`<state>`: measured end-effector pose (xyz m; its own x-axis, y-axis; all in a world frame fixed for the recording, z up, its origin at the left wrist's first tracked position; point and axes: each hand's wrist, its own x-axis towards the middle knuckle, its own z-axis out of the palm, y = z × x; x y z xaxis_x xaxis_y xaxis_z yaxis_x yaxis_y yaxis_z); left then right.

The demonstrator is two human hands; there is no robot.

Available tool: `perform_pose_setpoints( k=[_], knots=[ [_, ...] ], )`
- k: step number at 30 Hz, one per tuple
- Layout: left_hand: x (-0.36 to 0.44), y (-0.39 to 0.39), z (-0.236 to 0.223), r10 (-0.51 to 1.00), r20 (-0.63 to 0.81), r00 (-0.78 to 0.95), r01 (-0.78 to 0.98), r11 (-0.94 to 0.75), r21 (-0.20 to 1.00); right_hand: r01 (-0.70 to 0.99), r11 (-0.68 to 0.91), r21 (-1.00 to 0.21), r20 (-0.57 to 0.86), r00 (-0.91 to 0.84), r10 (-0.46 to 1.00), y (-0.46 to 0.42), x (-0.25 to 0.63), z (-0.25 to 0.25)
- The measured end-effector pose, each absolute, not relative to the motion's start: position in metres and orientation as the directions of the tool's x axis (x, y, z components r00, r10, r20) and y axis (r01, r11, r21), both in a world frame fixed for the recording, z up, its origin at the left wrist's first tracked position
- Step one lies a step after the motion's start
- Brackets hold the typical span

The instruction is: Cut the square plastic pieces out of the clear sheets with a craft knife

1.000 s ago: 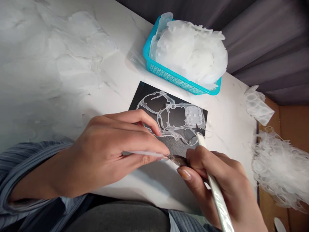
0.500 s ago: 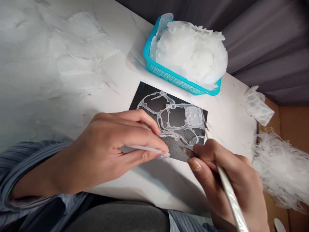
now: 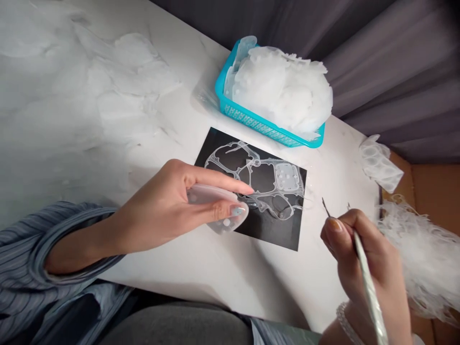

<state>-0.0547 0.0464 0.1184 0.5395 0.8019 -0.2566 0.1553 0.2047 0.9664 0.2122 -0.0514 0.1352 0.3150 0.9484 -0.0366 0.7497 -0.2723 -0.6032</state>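
Note:
My left hand [image 3: 168, 206] pinches a flat, translucent whitish piece [image 3: 226, 224] with a rounded end and small round spots, thumb on top. The piece hangs over the near-left edge of a black mat [image 3: 287, 235]. On this mat lies a clear, thin web of cut-out outlines [image 3: 257, 163], with a squarish frosted piece [image 3: 287, 177] at its right. Right of the mat, my right hand [image 3: 370, 268] is closed round a slim pen-like tool [image 3: 368, 287] with a pale, pearly handle. A thin dark point shows beyond the thumb; whether it belongs to this tool I cannot tell.
A blue basket [image 3: 266, 127] heaped with frosted pieces [image 3: 280, 91] stands behind the mat. Translucent sheets [image 3: 118, 91] cover the table's left side. At right are a crumpled clear piece [image 3: 381, 160] and a tangle of clear scraps [image 3: 420, 258] by a cardboard box [image 3: 434, 191].
My right hand has moved right, away from the mat, with the tool. My left hand has turned the piece from edge-on to show its flat face and shifted slightly left.

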Motion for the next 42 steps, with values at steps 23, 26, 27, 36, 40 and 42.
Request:
perform_pose_setpoints(
  k=[23,26,27,36,40,42],
  knots=[
    [-0.056,0.037,0.123,0.778,0.269,0.568,0.184,-0.439,0.879,0.635,0.207,-0.745,-0.114,-0.426,0.897,-0.022,0.163,0.161],
    [-0.060,0.036,0.125,0.743,0.280,0.608,0.201,-0.485,0.851,0.630,0.240,-0.738,-0.088,-0.443,0.892,-0.022,0.163,0.163],
    [-0.060,0.036,0.126,0.743,0.279,0.609,0.207,-0.489,0.847,0.628,0.254,-0.735,-0.079,-0.452,0.888,-0.022,0.163,0.163],
    [-0.061,0.034,0.129,0.755,0.300,0.583,0.218,-0.500,0.838,0.620,0.263,-0.740,-0.079,-0.467,0.881,-0.020,0.163,0.161],
    [-0.060,0.034,0.129,0.759,0.291,0.582,0.235,-0.499,0.834,0.634,0.260,-0.728,-0.085,-0.460,0.884,-0.020,0.163,0.162],
    [-0.060,0.034,0.129,0.766,0.282,0.578,0.248,-0.494,0.833,0.630,0.267,-0.729,-0.076,-0.462,0.883,-0.020,0.164,0.162]
  ],
)
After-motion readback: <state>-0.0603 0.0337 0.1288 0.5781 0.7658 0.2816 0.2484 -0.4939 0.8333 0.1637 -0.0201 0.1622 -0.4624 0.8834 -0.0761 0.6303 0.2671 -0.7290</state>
